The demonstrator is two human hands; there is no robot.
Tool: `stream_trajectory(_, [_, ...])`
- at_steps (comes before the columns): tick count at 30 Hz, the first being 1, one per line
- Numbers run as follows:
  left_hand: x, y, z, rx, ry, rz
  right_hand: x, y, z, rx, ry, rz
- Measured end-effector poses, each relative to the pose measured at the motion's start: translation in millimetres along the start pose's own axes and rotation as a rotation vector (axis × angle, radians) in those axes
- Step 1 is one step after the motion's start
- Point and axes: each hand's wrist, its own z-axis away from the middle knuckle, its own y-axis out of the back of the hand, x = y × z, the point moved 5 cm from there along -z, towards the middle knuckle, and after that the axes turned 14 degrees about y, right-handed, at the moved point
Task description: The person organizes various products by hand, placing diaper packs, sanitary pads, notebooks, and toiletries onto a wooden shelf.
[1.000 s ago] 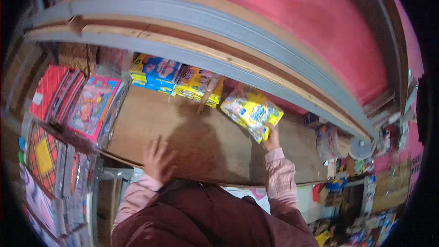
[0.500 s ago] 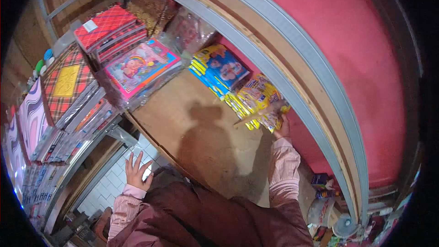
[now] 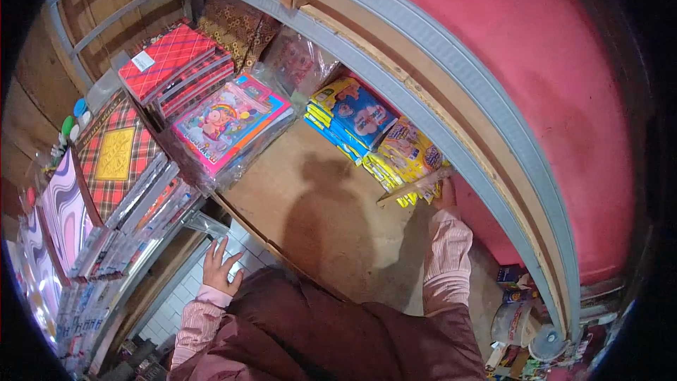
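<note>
My right hand (image 3: 445,197) reaches to the right end of a stack of yellow diaper packs (image 3: 411,153), touching it. A thin wooden strip (image 3: 415,186) crosses that end of the stack, and the fingers are partly hidden, so I cannot see whether they grip. Beside the yellow stack lie blue-and-yellow packs (image 3: 355,114) with pictures of babies. My left hand (image 3: 222,269) is raised in front of me with its fingers spread, holding nothing.
A brown board (image 3: 338,219) lies under the packs. Pink picture books (image 3: 224,123), red plaid books (image 3: 171,63) and a brown plaid stack (image 3: 116,152) stand to the left. A metal-edged shelf beam (image 3: 430,56) curves overhead, before a red wall (image 3: 557,134). A fan (image 3: 546,342) is at lower right.
The view has shifted, so the shelf goods appear a little lower and further right. My right hand stays at the yellow packs' end, whose raised corner now looks flatter. My left hand stays open.
</note>
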Motion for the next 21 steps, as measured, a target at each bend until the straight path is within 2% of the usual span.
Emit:
stream_trajectory(1, [2.0, 3.4, -4.1, 0.018, -0.054, -0.005, -13.2, -1.6, 13.8, -0.064, 0.159, 0.335])
stream_trajectory(3, [3.3, 5.0, -12.8, 0.011, -0.124, 0.006, -24.1, -0.9, 29.3, -0.046, 0.291, 0.457])
stream_trajectory(4, [3.8, 4.7, -17.2, 0.006, -0.161, 0.013, -29.5, -2.6, 34.3, 0.032, 0.267, 0.241])
stream_trajectory(6, [5.7, 4.5, -26.5, 0.002, -0.25, 0.012, -39.5, 1.7, 49.2, 0.307, 0.201, 0.011])
stream_trajectory(8, [11.7, 4.1, -36.6, -0.023, -0.338, 0.023, -82.3, -31.5, 86.0, 0.708, 0.109, -0.026])
stream_trajectory(12, [38.3, 0.3, -50.2, -0.087, -0.542, 0.023, -82.1, -26.0, 153.0, 0.79, 0.149, -0.008])
stream_trajectory(15, [72.1, -3.9, -53.7, -0.22, -0.677, 0.098, -112.7, -67.6, 221.3, 0.902, 0.104, 0.054])
stream_trajectory(18, [95.1, -25.4, -44.6, -0.323, -0.831, 0.125, -125.8, -61.3, 295.9, 0.936, 0.134, 0.15])
stream_trajectory(21, [126.8, -37.1, -26.8, -0.39, -0.994, 0.172, -150.0, -51.5, 383.5, 1.089, 0.17, 0.159])
